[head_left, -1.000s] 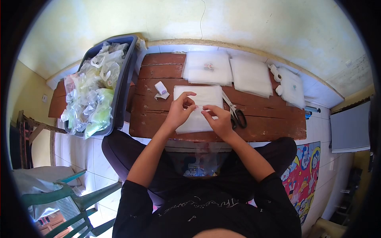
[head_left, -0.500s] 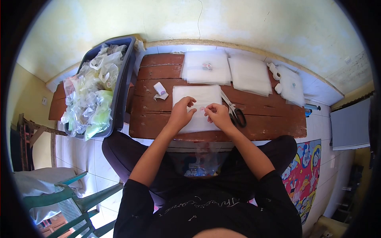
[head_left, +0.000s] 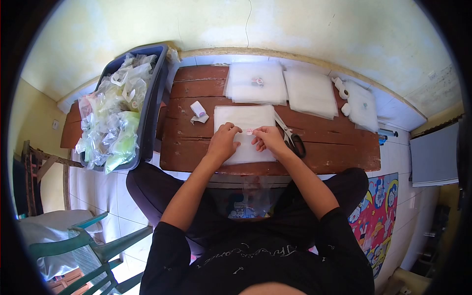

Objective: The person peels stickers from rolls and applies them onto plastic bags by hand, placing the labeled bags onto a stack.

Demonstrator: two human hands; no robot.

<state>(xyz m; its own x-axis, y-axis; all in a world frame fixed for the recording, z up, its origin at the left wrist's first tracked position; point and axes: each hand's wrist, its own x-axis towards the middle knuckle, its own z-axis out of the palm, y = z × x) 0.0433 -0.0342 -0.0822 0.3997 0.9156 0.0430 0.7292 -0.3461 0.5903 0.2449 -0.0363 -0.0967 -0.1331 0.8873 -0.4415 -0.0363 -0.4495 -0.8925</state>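
A stack of clear plastic bags (head_left: 246, 115) lies in front of me near the table's front edge. My left hand (head_left: 224, 142) rests on the left part of the stack, fingers bent a little and apart, holding nothing. Over the middle of the stack, my right hand (head_left: 269, 139) pinches a small pinkish sticker (head_left: 250, 132) at its edge. Whether the sticker touches the bag under it, I cannot tell. Black-handled scissors (head_left: 295, 142) lie just right of the stack, close to my right hand.
More bag stacks (head_left: 309, 93) lie along the back of the wooden table (head_left: 187, 147). White rolls (head_left: 341, 91) sit between two of them. A small white packet (head_left: 198, 110) is at left. A dark blue tub (head_left: 147, 108) holds crumpled plastic bags. A green chair (head_left: 93, 246) stands lower left.
My left hand has lowered onto the bag stack. My right hand has come slightly left and down, with the pinkish sticker at its fingertips.
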